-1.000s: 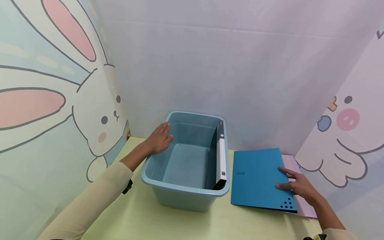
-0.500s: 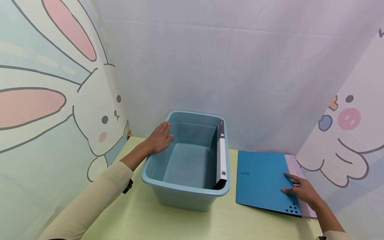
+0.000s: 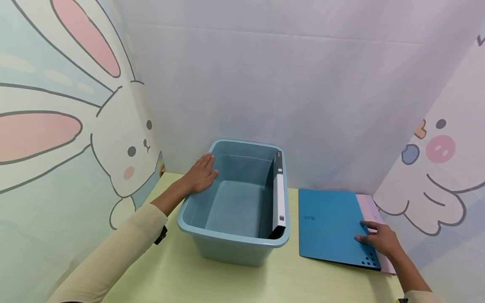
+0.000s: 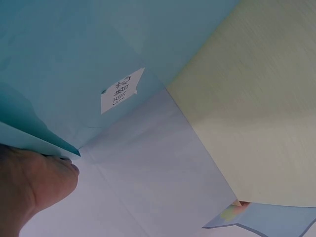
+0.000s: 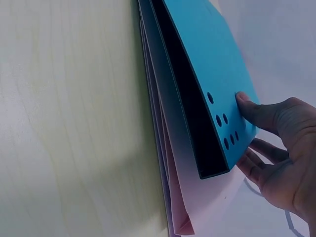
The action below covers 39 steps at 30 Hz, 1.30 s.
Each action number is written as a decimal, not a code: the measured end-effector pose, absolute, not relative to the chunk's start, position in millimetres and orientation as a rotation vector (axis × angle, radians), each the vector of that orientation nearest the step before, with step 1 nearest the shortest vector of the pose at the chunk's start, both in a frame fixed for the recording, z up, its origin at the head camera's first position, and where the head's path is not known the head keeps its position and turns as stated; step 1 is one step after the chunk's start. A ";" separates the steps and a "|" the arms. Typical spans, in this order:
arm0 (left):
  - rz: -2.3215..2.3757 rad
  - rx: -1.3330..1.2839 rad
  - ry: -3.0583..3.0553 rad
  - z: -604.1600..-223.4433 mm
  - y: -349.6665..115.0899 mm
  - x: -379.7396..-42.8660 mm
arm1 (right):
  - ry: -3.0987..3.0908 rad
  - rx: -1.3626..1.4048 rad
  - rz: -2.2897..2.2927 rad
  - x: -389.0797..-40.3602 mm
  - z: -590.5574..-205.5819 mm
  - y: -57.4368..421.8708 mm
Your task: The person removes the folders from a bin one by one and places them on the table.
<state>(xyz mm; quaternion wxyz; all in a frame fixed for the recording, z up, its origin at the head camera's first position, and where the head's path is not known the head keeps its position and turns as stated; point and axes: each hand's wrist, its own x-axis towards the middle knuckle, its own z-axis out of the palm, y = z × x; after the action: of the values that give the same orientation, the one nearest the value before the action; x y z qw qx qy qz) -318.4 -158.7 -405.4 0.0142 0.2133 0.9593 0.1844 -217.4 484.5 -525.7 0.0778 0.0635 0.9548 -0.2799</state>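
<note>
My left hand [image 3: 201, 173] lies with its fingers extended over the left rim of the blue-grey plastic bin [image 3: 232, 240]. In the left wrist view, part of the same hand [image 4: 39, 180] shows against the rim. At the right, my right hand [image 3: 380, 240] grips the right edge of a flat blue case [image 3: 329, 227] with a dark side and several round holes at one corner. In the right wrist view, the thumb presses on its blue face, and the other fingers reach behind the edge. Pink folders [image 5: 170, 182] lie under the case, which stands slightly raised from them.
A thin box-like item with a black and white spine [image 3: 279, 198] stands upright along the bin's right inner wall. The pale wooden table [image 3: 314, 282] meets a white cloth wall [image 3: 288, 97] at the back. Cartoon-printed walls [image 3: 113, 147] close in both sides.
The blue case and my right hand have shifted slightly to the right, uncovering more of the pink folder at the back. My left hand and the bin have stayed in place.
</note>
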 end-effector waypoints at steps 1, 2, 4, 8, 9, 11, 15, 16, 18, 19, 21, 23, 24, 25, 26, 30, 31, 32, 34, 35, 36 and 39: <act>0.572 0.664 2.988 -405.6 -158.7 -318.6 | 2.873 0.193 -0.819 -217.5 -525.2 484.0; 0.567 0.663 2.987 -405.7 -158.5 -319.1 | 2.887 0.196 -0.801 -217.7 -524.6 483.5; 0.562 0.663 2.988 -406.1 -158.6 -319.7 | 2.915 0.195 -0.776 -218.6 -524.1 482.9; 0.559 0.665 2.985 -406.0 -158.9 -320.2 | 2.983 0.162 -0.750 -219.7 -523.6 480.4; 0.564 0.665 2.985 -405.9 -159.1 -320.3 | 2.993 0.148 -0.746 -219.9 -523.5 479.1; 0.573 0.660 2.984 -405.4 -160.4 -320.5 | 3.008 0.129 -0.737 -220.7 -523.0 474.9; 0.594 0.652 2.987 -405.9 -161.2 -322.2 | 3.038 0.112 -0.722 -222.2 -523.3 466.9; 0.595 0.649 2.986 -406.5 -161.0 -322.5 | 3.062 0.100 -0.717 -222.4 -524.2 465.3; 0.596 0.644 2.982 -408.0 -160.7 -322.9 | 3.109 0.061 -0.717 -222.8 -526.5 461.8; 0.595 0.642 2.981 -408.8 -160.2 -323.1 | 3.132 0.038 -0.725 -222.9 -527.3 459.1; 0.592 0.639 2.977 -409.6 -159.5 -323.1 | 3.168 -0.006 -0.736 -223.0 -528.5 452.3; 0.589 0.635 2.976 -409.4 -159.2 -322.5 | 3.179 -0.038 -0.762 -223.5 -528.5 442.9; 0.587 0.636 2.976 -408.9 -159.1 -322.4 | 3.183 -0.050 -0.769 -224.2 -528.4 437.6; 0.586 0.638 2.976 -408.9 -158.4 -322.3 | 3.179 -0.052 -0.788 -224.0 -527.5 432.2; 0.584 0.640 2.976 -408.8 -157.9 -322.3 | 3.176 -0.059 -0.795 -224.2 -527.0 427.4; 0.589 0.643 2.972 -408.1 -157.4 -322.1 | 3.150 -0.078 -0.838 -227.7 -520.4 407.2; 0.590 0.643 2.972 -408.2 -157.4 -322.3 | 3.140 -0.084 -0.851 -228.7 -517.5 402.4; 0.592 0.644 2.972 -408.1 -157.4 -322.4 | 3.133 -0.090 -0.861 -229.9 -514.4 397.4; 0.599 0.645 2.972 -408.0 -157.6 -322.4 | 3.117 -0.105 -0.885 -232.9 -507.8 387.3; 0.599 0.645 2.974 -408.1 -157.9 -322.2 | 3.109 -0.115 -0.902 -234.5 -504.3 382.4; 0.598 0.645 2.974 -408.6 -157.9 -322.7 | 3.104 -0.125 -0.912 -236.3 -501.3 377.8; 0.603 0.648 2.975 -408.9 -158.7 -322.3 | 3.096 -0.173 -0.937 -242.9 -491.6 364.4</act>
<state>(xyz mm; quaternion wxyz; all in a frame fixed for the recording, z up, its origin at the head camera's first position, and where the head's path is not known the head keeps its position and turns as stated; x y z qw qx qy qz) -322.3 -158.7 -408.9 0.0189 0.2087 0.9583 0.1942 -242.9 364.4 -491.6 -0.0491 -0.0532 0.9546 -0.2890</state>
